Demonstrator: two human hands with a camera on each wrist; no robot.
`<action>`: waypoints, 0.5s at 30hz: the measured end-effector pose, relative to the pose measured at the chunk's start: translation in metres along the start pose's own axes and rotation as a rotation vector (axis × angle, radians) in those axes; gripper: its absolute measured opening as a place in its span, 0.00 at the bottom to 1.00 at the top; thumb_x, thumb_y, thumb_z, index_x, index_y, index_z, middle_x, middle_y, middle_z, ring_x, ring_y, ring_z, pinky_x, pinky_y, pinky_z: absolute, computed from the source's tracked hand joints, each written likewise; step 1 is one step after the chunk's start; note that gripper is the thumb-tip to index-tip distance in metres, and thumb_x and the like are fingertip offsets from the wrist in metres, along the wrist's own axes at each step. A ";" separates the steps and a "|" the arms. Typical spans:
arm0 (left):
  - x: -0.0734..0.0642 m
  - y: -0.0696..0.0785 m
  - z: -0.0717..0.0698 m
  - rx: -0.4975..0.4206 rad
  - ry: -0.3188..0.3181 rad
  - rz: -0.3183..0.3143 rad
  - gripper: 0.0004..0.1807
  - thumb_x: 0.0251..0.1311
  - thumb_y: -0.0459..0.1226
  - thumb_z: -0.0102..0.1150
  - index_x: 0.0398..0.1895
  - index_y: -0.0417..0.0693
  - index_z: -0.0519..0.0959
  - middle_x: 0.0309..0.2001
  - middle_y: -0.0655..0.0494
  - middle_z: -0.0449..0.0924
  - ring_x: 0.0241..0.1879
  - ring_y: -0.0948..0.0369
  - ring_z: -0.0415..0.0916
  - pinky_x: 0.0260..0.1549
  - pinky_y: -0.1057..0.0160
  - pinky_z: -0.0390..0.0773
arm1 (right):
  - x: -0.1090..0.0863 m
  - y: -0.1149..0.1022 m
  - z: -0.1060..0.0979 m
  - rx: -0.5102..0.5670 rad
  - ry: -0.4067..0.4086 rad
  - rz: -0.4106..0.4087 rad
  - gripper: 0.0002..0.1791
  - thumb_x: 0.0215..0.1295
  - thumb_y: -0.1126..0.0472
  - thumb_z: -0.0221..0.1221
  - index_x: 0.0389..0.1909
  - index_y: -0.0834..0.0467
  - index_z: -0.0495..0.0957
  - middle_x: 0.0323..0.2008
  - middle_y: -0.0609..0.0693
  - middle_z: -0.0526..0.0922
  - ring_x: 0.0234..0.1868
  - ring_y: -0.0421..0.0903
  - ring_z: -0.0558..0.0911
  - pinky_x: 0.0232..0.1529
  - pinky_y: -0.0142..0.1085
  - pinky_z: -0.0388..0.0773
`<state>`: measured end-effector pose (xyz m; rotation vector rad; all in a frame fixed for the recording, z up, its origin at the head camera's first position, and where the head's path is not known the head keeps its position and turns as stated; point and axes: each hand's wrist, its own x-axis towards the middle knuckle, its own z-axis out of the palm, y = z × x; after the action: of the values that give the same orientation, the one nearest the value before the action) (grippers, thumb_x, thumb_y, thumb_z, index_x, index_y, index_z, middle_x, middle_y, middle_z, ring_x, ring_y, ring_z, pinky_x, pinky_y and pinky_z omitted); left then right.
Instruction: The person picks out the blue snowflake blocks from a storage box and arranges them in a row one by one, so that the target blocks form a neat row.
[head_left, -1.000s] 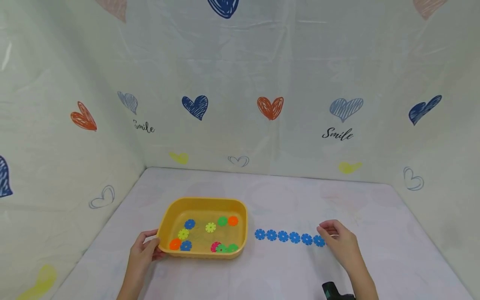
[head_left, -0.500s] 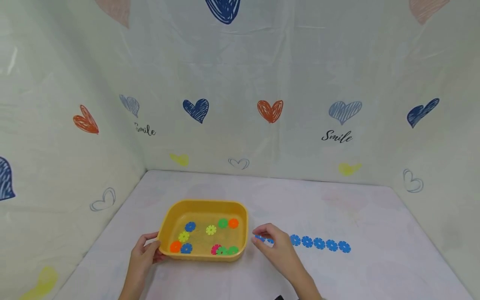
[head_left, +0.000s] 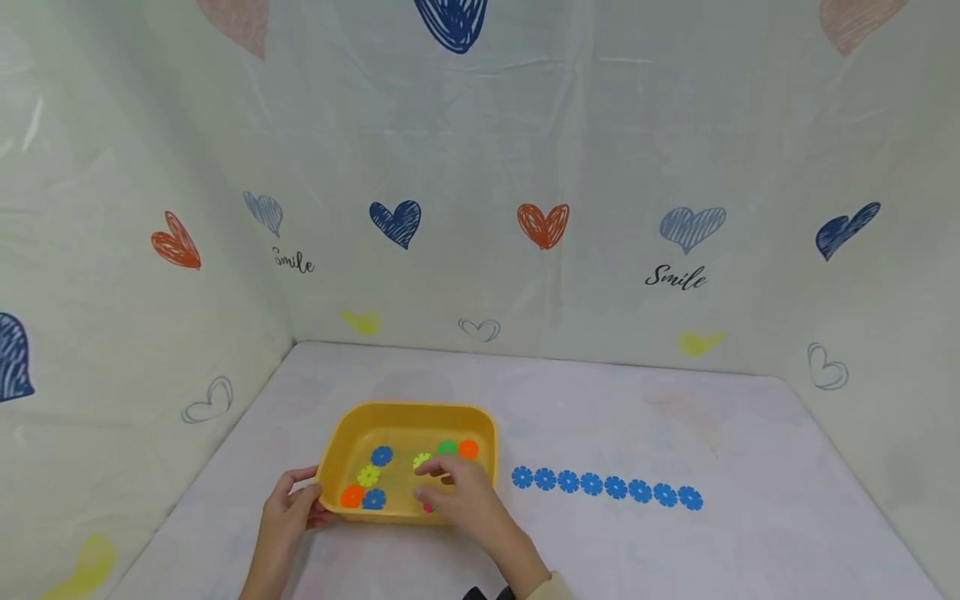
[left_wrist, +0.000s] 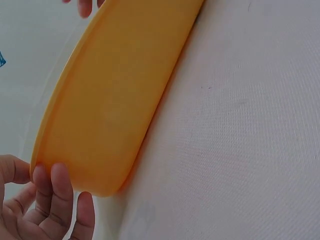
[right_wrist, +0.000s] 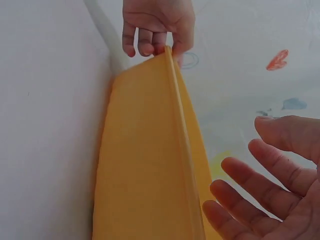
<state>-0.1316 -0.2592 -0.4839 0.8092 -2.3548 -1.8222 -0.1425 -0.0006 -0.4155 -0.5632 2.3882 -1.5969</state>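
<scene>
A yellow plastic tray (head_left: pixel 420 410) holds several flower-shaped plastic discs in blue, yellow, orange, green and pink. My left hand (head_left: pixel 283 515) grips its left end, thumb and fingers pinching the rim, as the left wrist view also shows. Above the tray's right half hovers my right hand (head_left: pixel 471 502), fingers spread and slightly bent, with nothing between them in the right wrist view. Below it a pink disc (head_left: pixel 428 507) and a yellow disc (head_left: pixel 422 460) are partly covered. To the left lie a blue disc (head_left: pixel 382 456) and an orange disc (head_left: pixel 352 497).
Right of the tray, several blue flower discs (head_left: pixel 592 484) form a nearly straight row on the white tabletop (head_left: pixel 600 417). A pale curtain (head_left: pixel 615 150) printed with hearts encloses the table's back and sides. Something black (head_left: pixel 487 593) shows near the right wrist.
My right hand has gone left from the row's right end, past its left end, to above the tray. The whole blue row now shows. The left hand keeps its grip.
</scene>
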 end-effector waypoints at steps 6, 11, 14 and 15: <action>-0.024 0.027 -0.001 0.030 -0.033 -0.009 0.22 0.64 0.35 0.41 0.59 0.35 0.60 0.25 0.56 0.80 0.22 0.60 0.76 0.25 0.68 0.80 | 0.015 0.000 0.021 -0.015 -0.053 -0.019 0.13 0.59 0.58 0.61 0.44 0.58 0.79 0.43 0.51 0.82 0.46 0.47 0.77 0.48 0.37 0.76; -0.029 0.033 -0.001 0.031 -0.052 -0.010 0.22 0.64 0.35 0.41 0.60 0.35 0.60 0.23 0.57 0.79 0.22 0.60 0.76 0.26 0.68 0.79 | 0.026 0.004 0.033 -0.010 -0.093 -0.037 0.13 0.57 0.61 0.62 0.43 0.60 0.80 0.42 0.51 0.83 0.42 0.42 0.77 0.41 0.27 0.74; -0.029 0.032 -0.001 0.029 -0.051 0.004 0.22 0.63 0.35 0.41 0.59 0.35 0.60 0.22 0.58 0.78 0.21 0.60 0.76 0.25 0.69 0.79 | 0.033 0.007 0.038 -0.014 -0.128 -0.014 0.13 0.58 0.61 0.62 0.43 0.60 0.79 0.39 0.50 0.83 0.38 0.38 0.77 0.39 0.26 0.74; -0.029 0.031 0.000 0.024 -0.050 0.013 0.22 0.63 0.35 0.41 0.59 0.35 0.60 0.22 0.57 0.78 0.21 0.60 0.76 0.25 0.69 0.79 | 0.035 0.009 0.039 -0.025 -0.136 -0.006 0.13 0.58 0.60 0.62 0.43 0.60 0.79 0.37 0.48 0.82 0.36 0.36 0.76 0.38 0.26 0.73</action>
<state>-0.1182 -0.2420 -0.4475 0.7583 -2.4102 -1.8343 -0.1608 -0.0457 -0.4375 -0.6618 2.3110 -1.4825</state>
